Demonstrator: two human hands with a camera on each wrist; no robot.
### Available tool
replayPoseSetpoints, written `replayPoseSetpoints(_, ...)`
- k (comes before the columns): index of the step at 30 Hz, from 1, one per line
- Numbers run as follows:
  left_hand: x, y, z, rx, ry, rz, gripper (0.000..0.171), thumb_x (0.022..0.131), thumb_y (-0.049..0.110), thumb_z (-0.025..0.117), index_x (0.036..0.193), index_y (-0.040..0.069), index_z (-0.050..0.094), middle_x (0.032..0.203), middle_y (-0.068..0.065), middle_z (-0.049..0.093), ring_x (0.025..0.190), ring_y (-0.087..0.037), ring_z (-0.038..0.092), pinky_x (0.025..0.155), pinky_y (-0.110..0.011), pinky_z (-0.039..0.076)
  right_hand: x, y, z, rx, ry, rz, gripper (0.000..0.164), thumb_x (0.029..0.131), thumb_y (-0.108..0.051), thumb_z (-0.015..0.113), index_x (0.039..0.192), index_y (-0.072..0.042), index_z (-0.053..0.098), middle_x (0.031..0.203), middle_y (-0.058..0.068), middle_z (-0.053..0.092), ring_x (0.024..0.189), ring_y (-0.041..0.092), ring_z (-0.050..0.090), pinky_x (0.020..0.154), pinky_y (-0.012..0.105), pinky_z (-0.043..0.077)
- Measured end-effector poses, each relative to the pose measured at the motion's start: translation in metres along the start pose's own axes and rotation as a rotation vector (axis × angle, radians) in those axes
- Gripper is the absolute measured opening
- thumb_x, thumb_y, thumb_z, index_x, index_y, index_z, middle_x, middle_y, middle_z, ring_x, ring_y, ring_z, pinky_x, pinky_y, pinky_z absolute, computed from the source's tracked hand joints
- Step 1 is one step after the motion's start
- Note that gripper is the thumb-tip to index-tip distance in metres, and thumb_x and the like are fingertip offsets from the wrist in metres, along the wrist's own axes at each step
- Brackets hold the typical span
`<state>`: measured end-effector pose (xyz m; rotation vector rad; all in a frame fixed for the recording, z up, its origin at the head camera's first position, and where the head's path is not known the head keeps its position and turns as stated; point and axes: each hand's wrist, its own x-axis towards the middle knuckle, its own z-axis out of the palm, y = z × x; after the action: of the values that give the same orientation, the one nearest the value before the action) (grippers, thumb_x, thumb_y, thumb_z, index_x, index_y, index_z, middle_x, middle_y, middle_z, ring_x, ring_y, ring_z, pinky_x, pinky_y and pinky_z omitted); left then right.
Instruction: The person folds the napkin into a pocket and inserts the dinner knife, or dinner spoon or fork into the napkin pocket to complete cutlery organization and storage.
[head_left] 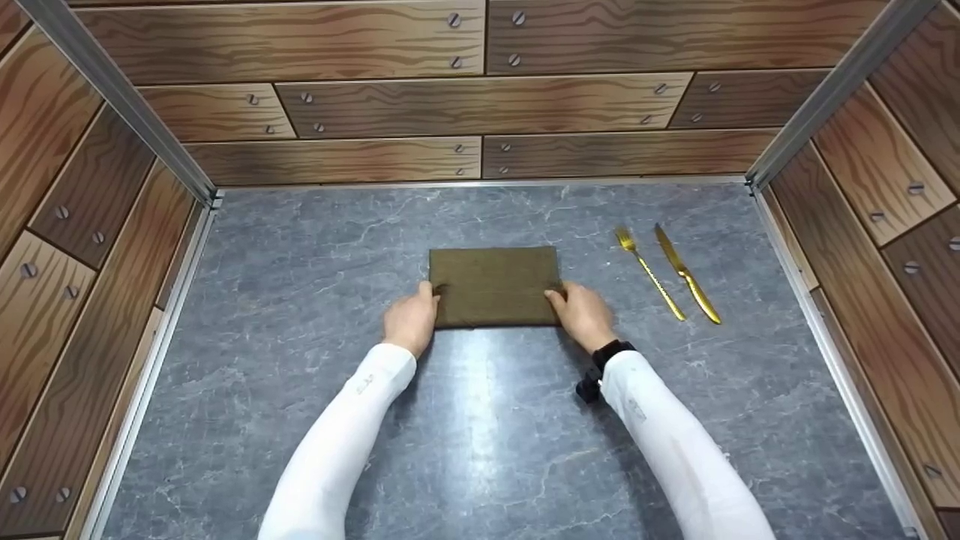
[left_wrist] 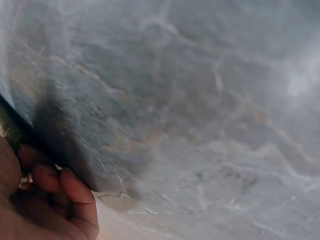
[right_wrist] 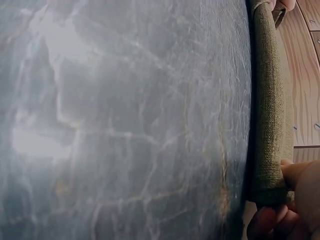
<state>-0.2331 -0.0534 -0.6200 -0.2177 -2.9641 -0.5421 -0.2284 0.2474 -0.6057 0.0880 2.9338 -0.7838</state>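
A folded olive-brown cloth (head_left: 495, 285) lies as a flat rectangle near the middle of the grey marbled surface. At its left edge my left hand (head_left: 411, 319) grips the side, thumb on top. My right hand (head_left: 585, 313) pinches the opposite edge in the same way. The right wrist view shows the cloth's thick woven fold (right_wrist: 270, 100) with thumb above and fingers beneath its corner. In the left wrist view the curled fingers (left_wrist: 80, 200) sit by the dark edge of the cloth, which is mostly out of frame.
To the right of the cloth lie a gold fork (head_left: 651, 274) and a gold knife (head_left: 686, 274), side by side and slightly slanted. Wood-patterned panels (head_left: 480, 105) wall the back and both sides, with metal rails (head_left: 840, 360) along the surface's edges.
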Motion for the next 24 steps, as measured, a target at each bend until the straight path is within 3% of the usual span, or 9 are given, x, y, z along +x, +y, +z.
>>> replayPoseSetpoints(3, 0.004, 0.001, -0.005, -0.043, -0.056, -0.054, 0.026, 0.106, 0.028, 0.058, 0.105, 0.002, 0.054, 0.08, -0.021, 0.071, 0.074, -0.044, 0.069, 0.064, -0.057, 0.055, 0.0, 0.001, 0.0, 0.002, 0.009, -0.009, 0.049, 0.105, -0.037, 0.058, 0.129, 0.006, 0.064, 0.123, 0.03, 0.066, 0.112, 0.048, 0.063, 0.094, 0.059, 0.051)
replayPoseSetpoints(6, 0.007, 0.004, -0.011, -0.025, -0.039, -0.006, 0.032, 0.105, 0.028, 0.059, 0.122, 0.001, 0.057, 0.099, -0.021, 0.07, 0.091, -0.042, 0.068, 0.076, -0.055, 0.055, -0.001, 0.002, -0.001, 0.01, 0.008, -0.007, 0.05, 0.105, -0.036, 0.059, 0.13, 0.006, 0.063, 0.124, 0.03, 0.066, 0.114, 0.048, 0.063, 0.095, 0.059, 0.05)
replayPoseSetpoints(8, 0.007, 0.008, -0.013, 0.021, -0.007, 0.11, 0.04, 0.104, 0.028, 0.06, 0.135, 0.002, 0.055, 0.117, -0.02, 0.067, 0.109, -0.04, 0.063, 0.092, -0.052, 0.053, -0.001, 0.003, -0.002, 0.015, 0.001, 0.005, 0.051, 0.105, -0.037, 0.058, 0.133, 0.006, 0.062, 0.127, 0.029, 0.065, 0.115, 0.048, 0.062, 0.096, 0.058, 0.05)
replayPoseSetpoints(10, 0.006, 0.012, -0.014, 0.103, -0.014, 0.271, 0.051, 0.105, 0.029, 0.057, 0.149, 0.003, 0.048, 0.138, -0.02, 0.058, 0.13, -0.039, 0.052, 0.11, -0.051, 0.042, -0.001, 0.003, -0.002, 0.018, -0.008, 0.018, 0.053, 0.105, -0.037, 0.058, 0.136, 0.005, 0.06, 0.13, 0.028, 0.064, 0.117, 0.047, 0.061, 0.097, 0.058, 0.049)
replayPoseSetpoints(12, 0.004, 0.016, -0.014, 0.152, -0.116, 0.405, 0.058, 0.108, 0.034, 0.048, 0.157, 0.004, 0.037, 0.156, -0.019, 0.044, 0.146, -0.037, 0.036, 0.122, -0.05, 0.025, 0.0, 0.004, -0.002, 0.015, -0.013, 0.029, 0.054, 0.105, -0.038, 0.057, 0.138, 0.004, 0.059, 0.132, 0.028, 0.062, 0.119, 0.047, 0.061, 0.098, 0.058, 0.049)
replayPoseSetpoints(14, 0.002, 0.02, -0.012, 0.162, -0.225, 0.489, 0.062, 0.11, 0.039, 0.041, 0.16, 0.004, 0.031, 0.164, -0.017, 0.031, 0.153, -0.035, 0.021, 0.125, -0.049, 0.012, 0.0, 0.004, -0.002, 0.008, -0.013, 0.027, 0.054, 0.105, -0.039, 0.057, 0.138, 0.004, 0.059, 0.132, 0.028, 0.063, 0.118, 0.048, 0.061, 0.097, 0.059, 0.049)
replayPoseSetpoints(17, 0.001, 0.021, -0.005, 0.147, -0.35, 0.475, 0.065, 0.111, 0.045, 0.031, 0.163, 0.007, 0.023, 0.169, -0.016, 0.017, 0.156, -0.032, 0.01, 0.126, -0.045, 0.004, 0.0, 0.004, -0.001, 0.006, -0.006, 0.017, 0.053, 0.105, -0.039, 0.057, 0.136, 0.003, 0.06, 0.13, 0.028, 0.063, 0.117, 0.047, 0.062, 0.096, 0.059, 0.05)
replayPoseSetpoints(24, 0.001, 0.015, 0.011, 0.08, -0.383, 0.355, 0.066, 0.112, 0.044, 0.027, 0.164, 0.006, 0.016, 0.17, -0.018, 0.011, 0.157, -0.032, 0.006, 0.126, -0.042, 0.002, -0.002, 0.004, 0.003, 0.043, 0.017, 0.001, 0.047, 0.104, -0.039, 0.059, 0.126, 0.003, 0.065, 0.122, 0.027, 0.068, 0.11, 0.046, 0.065, 0.09, 0.058, 0.052)
